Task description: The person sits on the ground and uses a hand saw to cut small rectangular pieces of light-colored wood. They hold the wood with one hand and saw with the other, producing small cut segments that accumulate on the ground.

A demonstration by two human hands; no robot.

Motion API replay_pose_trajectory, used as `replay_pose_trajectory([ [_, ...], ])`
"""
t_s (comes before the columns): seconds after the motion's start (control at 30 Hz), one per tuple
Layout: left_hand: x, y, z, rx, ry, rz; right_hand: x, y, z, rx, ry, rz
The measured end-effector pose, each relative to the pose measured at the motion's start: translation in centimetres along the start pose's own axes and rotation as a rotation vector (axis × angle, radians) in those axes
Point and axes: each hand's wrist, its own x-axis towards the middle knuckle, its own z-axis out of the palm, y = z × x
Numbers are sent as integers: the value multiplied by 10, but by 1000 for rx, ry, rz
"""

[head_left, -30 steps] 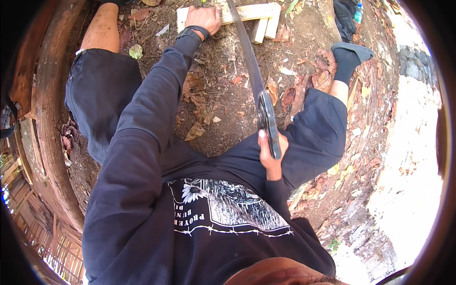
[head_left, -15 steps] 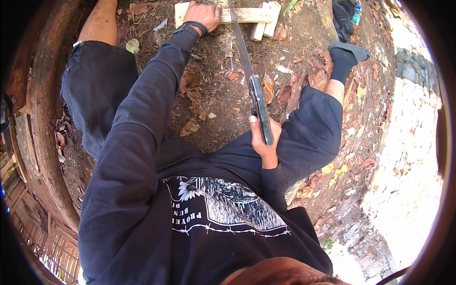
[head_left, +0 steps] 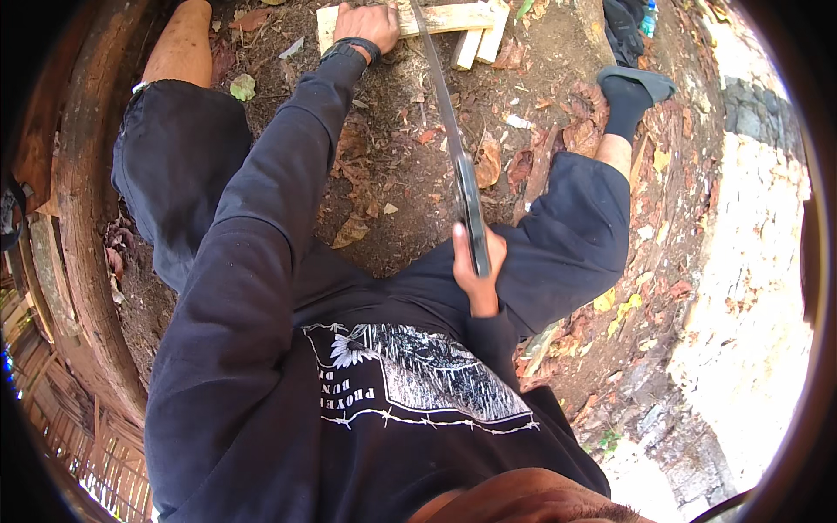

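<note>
A pale, flat strip of wood (head_left: 455, 18) lies crosswise at the top of the view. My left hand (head_left: 368, 26), with a dark band on its wrist, presses down on the strip, fingers bent over it. In my right hand (head_left: 479, 264) is the dark handle of a handsaw (head_left: 445, 106), held in front of my right thigh. Its long thin blade runs away from me and crosses the strip just right of my left hand. How deep the teeth sit in the wood cannot be made out. Two short wooden pieces (head_left: 479, 44) lie beneath the strip's right end.
Bare soil with dry leaves (head_left: 351, 231) and wood chips spreads between my legs. A long wooden log (head_left: 91, 261) curves along the left, beside woven bamboo (head_left: 87, 444). At the upper right are a dark bag-like bundle (head_left: 623, 33) and a bottle (head_left: 649, 17).
My right hand has drawn the saw a little toward my body, the handle now lower and slightly left. My left hand stays on the wood strip.
</note>
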Motion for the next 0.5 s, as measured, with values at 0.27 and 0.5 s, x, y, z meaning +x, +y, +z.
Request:
replay_pose_trajectory([
  [0.27, -5, 13, -15, 9, -72, 52, 114, 12, 78, 91, 44, -14],
  [0.5, -5, -6, -3, -51, 127, -142, 35, 5, 37, 75, -59, -7],
])
